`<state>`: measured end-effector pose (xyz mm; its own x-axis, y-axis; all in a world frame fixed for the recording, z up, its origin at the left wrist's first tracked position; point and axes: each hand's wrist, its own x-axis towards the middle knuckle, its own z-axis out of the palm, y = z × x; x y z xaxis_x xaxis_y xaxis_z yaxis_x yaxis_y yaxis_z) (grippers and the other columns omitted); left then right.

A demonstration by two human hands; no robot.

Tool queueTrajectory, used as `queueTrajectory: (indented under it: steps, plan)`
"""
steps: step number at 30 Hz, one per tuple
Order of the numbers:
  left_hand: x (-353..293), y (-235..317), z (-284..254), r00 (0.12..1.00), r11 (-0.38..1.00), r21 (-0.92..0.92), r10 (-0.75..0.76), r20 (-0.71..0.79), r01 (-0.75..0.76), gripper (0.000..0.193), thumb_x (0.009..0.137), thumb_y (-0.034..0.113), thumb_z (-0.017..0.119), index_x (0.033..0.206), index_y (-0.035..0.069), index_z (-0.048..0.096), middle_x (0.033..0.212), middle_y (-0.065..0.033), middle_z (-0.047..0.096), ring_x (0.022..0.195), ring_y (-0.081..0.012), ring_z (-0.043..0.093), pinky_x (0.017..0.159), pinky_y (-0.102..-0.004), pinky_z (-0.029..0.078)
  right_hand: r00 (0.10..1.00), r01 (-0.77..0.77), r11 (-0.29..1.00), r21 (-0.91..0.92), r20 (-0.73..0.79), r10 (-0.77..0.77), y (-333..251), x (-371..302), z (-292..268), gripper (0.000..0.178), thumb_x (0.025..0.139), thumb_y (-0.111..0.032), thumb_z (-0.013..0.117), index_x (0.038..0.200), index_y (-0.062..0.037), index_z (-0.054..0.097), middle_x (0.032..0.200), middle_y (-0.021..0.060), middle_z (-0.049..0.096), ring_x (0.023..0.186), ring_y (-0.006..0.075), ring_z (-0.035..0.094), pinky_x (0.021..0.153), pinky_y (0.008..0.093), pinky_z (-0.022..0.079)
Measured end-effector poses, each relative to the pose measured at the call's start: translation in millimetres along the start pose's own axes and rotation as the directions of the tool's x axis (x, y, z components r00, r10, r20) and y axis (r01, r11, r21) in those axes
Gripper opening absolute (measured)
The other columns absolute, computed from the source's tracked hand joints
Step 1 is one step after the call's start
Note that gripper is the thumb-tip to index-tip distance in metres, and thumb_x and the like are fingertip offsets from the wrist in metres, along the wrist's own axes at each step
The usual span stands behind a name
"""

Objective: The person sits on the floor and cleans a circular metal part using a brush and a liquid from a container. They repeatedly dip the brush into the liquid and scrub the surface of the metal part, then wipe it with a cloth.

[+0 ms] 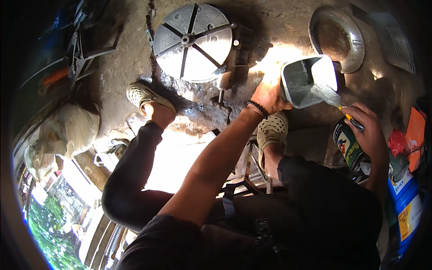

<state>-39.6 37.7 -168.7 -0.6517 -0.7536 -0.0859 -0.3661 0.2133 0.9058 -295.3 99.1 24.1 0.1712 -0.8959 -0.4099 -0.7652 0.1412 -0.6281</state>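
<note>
My left hand (268, 96), with a dark beaded bracelet at the wrist, grips the near left side of a squarish, open container (333, 74). The container is tilted, so its dark inside and pale walls show. In my right hand (366, 123) is a paintbrush (353, 122) with a yellow and black handle. Its pale, wide end reaches over the container's near right rim into the opening. Left of the container, a round metal rotary table (211, 48) with slots radiating from its centre lies on the floor. Its crank handle (220, 101) points toward me.
A shallow round metal pan (316, 28) lies at the far right. A dark can (345, 143) stands below my right hand, with blue containers (407, 211) and an orange item (415, 135) beyond. Plastic bags (67, 130) are at left. My shoes (273, 128) flank the rotary table's near side.
</note>
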Motion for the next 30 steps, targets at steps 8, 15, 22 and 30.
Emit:
queueTrajectory:
  steps: [8,15,22,30]
  plan:
    - [0.0,-5.9,-2.3,1.0,0.999,-0.03,0.018,-0.018,-0.019,0.11,0.059,0.031,0.087,0.146,0.001,0.027,0.145,-0.0213,0.036,0.135,-0.0375,0.034,0.114,-0.044,0.028,0.993,-0.075,0.996,-0.056,0.086,0.08,-8.4,-20.0,-23.0,0.032,0.078,0.007,0.063,0.109,0.0025,0.062,0.096,0.0168,0.058,0.092,0.0318,0.059,0.082,0.0346,0.046]
    - [-3.9,-37.6,32.4,0.946,0.295,-0.916,-0.255,0.199,0.272,0.108,0.062,0.04,0.083,0.144,-0.001,0.027,0.145,-0.0201,0.035,0.133,-0.0365,0.037,0.113,-0.0436,0.029,0.994,-0.014,0.994,-0.106,-0.114,0.002,-2.6,-33.9,-38.1,0.029,0.083,0.002,0.063,0.112,-0.0024,0.065,0.108,0.0124,0.066,0.1,0.0261,0.064,0.09,0.0325,0.047]
    - [-2.7,-5.3,21.5,0.997,0.997,-0.027,-0.073,0.0,0.073,0.131,0.044,0.022,0.095,0.145,-0.008,0.017,0.146,-0.0281,0.03,0.139,-0.0413,0.029,0.116,-0.0414,0.026,0.819,-0.1,0.8,0.592,-0.408,0.403,29.9,-8.2,2.0,0.018,0.093,-0.014,0.064,0.108,-0.0033,0.064,0.079,-0.0006,0.06,0.064,0.0034,0.051,0.057,0.0196,0.042]
    - [14.4,18.0,25.2,0.995,0.997,0.07,0.049,-0.089,-0.043,0.108,0.051,0.026,0.093,0.138,-0.001,0.036,0.138,-0.0226,0.042,0.126,-0.0395,0.045,0.105,-0.0433,0.04,0.653,-0.271,0.806,0.526,-0.515,0.555,89.6,-8.1,19.0,0.015,0.093,-0.014,0.062,0.101,-0.0019,0.062,0.076,0.0011,0.059,0.066,0.0072,0.055,0.059,0.0238,0.046]
